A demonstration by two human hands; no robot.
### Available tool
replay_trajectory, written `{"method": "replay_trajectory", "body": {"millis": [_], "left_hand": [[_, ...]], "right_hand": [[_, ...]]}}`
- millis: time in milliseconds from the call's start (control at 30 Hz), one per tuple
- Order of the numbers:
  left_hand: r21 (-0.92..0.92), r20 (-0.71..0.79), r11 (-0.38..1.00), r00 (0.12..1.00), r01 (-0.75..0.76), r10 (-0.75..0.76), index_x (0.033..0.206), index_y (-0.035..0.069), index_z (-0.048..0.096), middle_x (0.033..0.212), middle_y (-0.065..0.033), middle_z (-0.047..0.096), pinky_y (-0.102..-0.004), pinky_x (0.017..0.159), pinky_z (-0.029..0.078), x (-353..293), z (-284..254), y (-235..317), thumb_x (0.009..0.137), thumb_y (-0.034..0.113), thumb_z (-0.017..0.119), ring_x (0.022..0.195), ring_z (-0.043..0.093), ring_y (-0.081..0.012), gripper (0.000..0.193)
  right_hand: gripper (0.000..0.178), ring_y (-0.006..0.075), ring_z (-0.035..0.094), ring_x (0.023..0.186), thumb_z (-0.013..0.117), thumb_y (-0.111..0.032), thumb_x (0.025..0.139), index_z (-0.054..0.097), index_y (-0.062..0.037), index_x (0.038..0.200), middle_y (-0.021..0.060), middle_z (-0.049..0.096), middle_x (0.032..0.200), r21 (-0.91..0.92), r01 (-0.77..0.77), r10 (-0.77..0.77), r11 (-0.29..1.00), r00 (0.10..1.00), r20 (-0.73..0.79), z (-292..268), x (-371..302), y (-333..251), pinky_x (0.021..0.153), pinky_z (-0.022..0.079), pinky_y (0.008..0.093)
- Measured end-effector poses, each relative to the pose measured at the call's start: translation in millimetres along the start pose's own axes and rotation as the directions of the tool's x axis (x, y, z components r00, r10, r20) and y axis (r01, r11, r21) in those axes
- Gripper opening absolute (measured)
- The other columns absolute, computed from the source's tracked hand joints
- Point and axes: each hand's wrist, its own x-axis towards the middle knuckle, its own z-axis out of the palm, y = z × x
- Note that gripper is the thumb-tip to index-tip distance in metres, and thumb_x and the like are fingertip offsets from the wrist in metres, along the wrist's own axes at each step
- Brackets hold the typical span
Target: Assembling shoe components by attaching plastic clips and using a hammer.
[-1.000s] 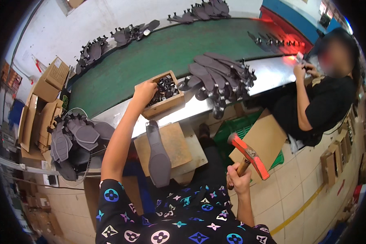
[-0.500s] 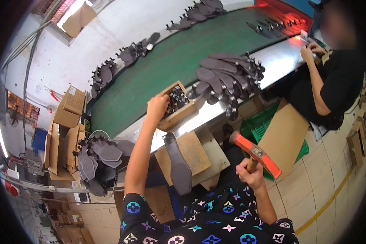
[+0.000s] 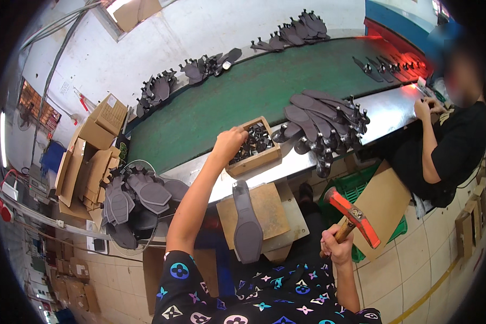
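My left hand (image 3: 231,142) is in a wooden box (image 3: 253,163) of small black and shiny pieces (image 3: 258,139). Its fingers are bent together down among the pieces, and what they pinch, if anything, is hidden. My right hand (image 3: 337,244) grips the wooden handle of a hammer (image 3: 356,216) with an orange-red head, raised to the right of my lap. Between my arms, a dark grey shoe sole (image 3: 247,229) lies lengthwise on a tan board (image 3: 275,208), its wide end towards me. That sole is touched by neither hand.
Soles with small black heels (image 3: 324,121) are heaped on the metal ledge beside the green conveyor belt (image 3: 210,108). More soles (image 3: 145,189) fill a basket at left. A co-worker (image 3: 453,140) sits at right, behind a green crate (image 3: 356,189) with cardboard. Cartons (image 3: 105,119) stand at left.
The whole view has shifted, so the bench sits lower and further right. My left hand stays at the box, its fingers still among the pieces. The hammer stays raised in my right hand.
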Motion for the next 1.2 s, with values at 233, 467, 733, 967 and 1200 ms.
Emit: {"method": "replay_trajectory", "body": {"millis": [233, 467, 733, 967, 1200], "left_hand": [[0.011, -0.031, 0.989, 0.989, -0.146, 0.146, 0.085, 0.01, 0.069, 0.094, -0.0064, 0.063, -0.041, 0.073, 0.056, -14.2, 0.8, -7.1, 0.085, 0.014, 0.063, 0.098, 0.064, -0.0271, 0.008], [-0.859, -0.164, 0.481, 0.795, 0.176, -0.584, 0.098, 0.002, 0.075, 0.09, -0.0086, 0.074, -0.0256, 0.069, 0.052, -76.2, -105.3, 91.9, 0.09, 0.01, 0.072, 0.075, 0.067, -0.0138, 0.011], [-0.953, -0.261, 0.29, 0.717, -0.085, -0.646, 0.096, -0.002, 0.073, 0.095, -0.0107, 0.073, -0.0293, 0.079, 0.055, -141.0, -193.1, 171.0, 0.086, 0.0, 0.075, 0.09, 0.069, -0.0182, 0.011], [-0.871, -0.353, 0.489, 0.75, -0.046, -0.559, 0.096, -0.001, 0.072, 0.097, -0.0123, 0.07, -0.0313, 0.079, 0.055, -163.7, -180.9, 169.5, 0.077, -0.004, 0.079, 0.094, 0.069, -0.0239, 0.02], [-0.852, -0.093, 0.394, 0.642, 0.345, -0.761, 0.099, 0.001, 0.072, 0.102, -0.0139, 0.071, -0.0359, 0.085, 0.053, -158.9, -66.4, 121.3, 0.083, 0.015, 0.078, 0.098, 0.068, -0.0276, 0.022]], "right_hand": [[0.021, 0.0059, 0.042, 0.037, 0.065, -0.005, 0.093, 0.058, -0.0032, 0.074, -0.0021, 0.047, 0.05, -0.078, -0.005, 0.01, 0.997, 0.997, 0.071, 17.4, 15.5, -3.4, 0.036, 0.033, 0.023], [0.012, 0.005, 0.047, 0.044, 0.067, -0.01, 0.095, 0.066, 0.0012, 0.096, 0.0139, 0.072, 0.083, -0.196, 0.022, 0.002, 0.98, 0.993, 0.121, 43.8, 28.6, -6.0, 0.04, 0.039, 0.021], [0.033, 0.0045, 0.047, 0.046, 0.074, -0.016, 0.091, 0.063, 0.0025, 0.116, 0.0102, 0.073, 0.092, -0.156, 0.058, -0.012, 0.986, 0.959, 0.284, 129.9, 68.7, -58.2, 0.041, 0.038, 0.0208], [0.024, 0.0026, 0.052, 0.054, 0.074, -0.004, 0.089, 0.066, 0.0006, 0.111, 0.0023, 0.065, 0.077, -0.217, 0.093, -0.027, 0.972, 0.957, 0.29, 151.0, 60.7, -54.9, 0.045, 0.036, 0.0194], [0.016, 0.0042, 0.048, 0.046, 0.069, -0.003, 0.09, 0.064, 0.0023, 0.104, 0.0068, 0.066, 0.083, -0.402, 0.11, -0.009, 0.909, 0.97, 0.245, 128.0, 92.6, -10.4, 0.041, 0.037, 0.0202]]}}
